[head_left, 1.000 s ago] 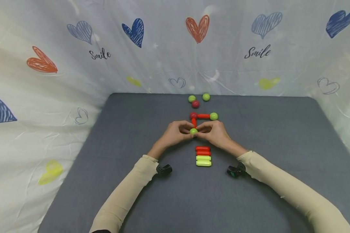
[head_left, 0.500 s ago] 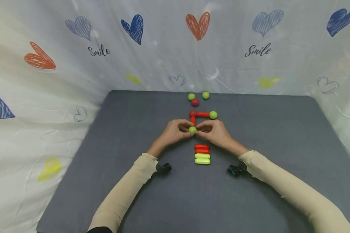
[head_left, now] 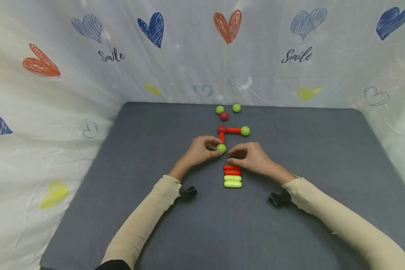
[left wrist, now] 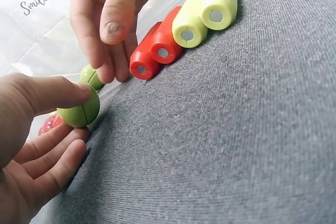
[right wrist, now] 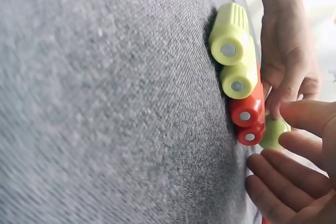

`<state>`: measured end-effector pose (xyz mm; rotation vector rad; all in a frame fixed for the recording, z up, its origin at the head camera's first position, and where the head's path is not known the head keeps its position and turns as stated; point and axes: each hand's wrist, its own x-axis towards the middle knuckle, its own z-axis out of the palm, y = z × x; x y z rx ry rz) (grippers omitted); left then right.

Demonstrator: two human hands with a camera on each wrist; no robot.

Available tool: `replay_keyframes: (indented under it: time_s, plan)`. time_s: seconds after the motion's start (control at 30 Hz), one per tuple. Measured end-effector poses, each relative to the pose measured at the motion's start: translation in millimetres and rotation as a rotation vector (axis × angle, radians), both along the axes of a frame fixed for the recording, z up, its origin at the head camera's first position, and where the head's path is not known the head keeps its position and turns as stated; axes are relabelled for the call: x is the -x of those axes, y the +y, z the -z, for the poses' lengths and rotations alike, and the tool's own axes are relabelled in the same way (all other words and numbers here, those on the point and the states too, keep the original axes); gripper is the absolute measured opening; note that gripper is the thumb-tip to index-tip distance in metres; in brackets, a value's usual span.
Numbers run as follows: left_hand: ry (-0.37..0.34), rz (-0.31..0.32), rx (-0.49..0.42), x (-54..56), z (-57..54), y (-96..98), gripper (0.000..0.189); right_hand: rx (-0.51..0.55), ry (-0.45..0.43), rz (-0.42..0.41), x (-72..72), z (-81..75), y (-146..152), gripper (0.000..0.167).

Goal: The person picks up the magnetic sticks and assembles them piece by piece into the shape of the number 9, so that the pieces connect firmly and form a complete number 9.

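My left hand [head_left: 202, 150] pinches a green ball [head_left: 221, 149] between thumb and fingers; the thumb lies on top of it in the left wrist view. From that ball a red magnetic rod [head_left: 221, 138] runs back to a red ball [head_left: 221, 129]. A second red rod [head_left: 233, 130] joins the red ball to another green ball [head_left: 245, 131] on the right. My right hand [head_left: 253, 158] holds nothing, its fingers loosely bent and apart from the green ball. Just below its thumb lies the first of the loose red rods [left wrist: 144, 66]; whether they touch I cannot tell.
Two loose red rods and two yellow-green rods [head_left: 233, 181] lie side by side in front of the hands, grey discs at their ends. Behind the joined pieces sit a red ball [head_left: 224, 116] and two green balls [head_left: 236, 108]. A heart-printed curtain [head_left: 182, 56] hangs behind the grey table [head_left: 290, 127].
My right hand has let go of the green ball and moved slightly right and toward the loose rods. My left hand keeps its hold. The whole view has shifted slightly.
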<state>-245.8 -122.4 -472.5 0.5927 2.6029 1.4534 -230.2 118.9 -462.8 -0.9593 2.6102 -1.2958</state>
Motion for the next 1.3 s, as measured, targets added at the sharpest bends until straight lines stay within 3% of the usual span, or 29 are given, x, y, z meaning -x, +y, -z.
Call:
replay_keyframes:
  time_s: [0.53,0.8,1.3]
  plan:
    - [-0.009,0.003,0.016,0.8,-1.8,-0.1,0.032,-0.106,0.013,-0.086,-6.5,-6.6,5.1,0.020]
    - [0.002,0.009,0.027,0.6,0.0,0.6,0.032,-0.207,0.028,-0.131,-5.6,-9.7,1.0,0.016]
    - [0.010,0.012,0.015,2.4,2.4,-0.4,0.032,-0.302,-0.049,-0.230,-0.6,-21.9,-4.9,0.012]
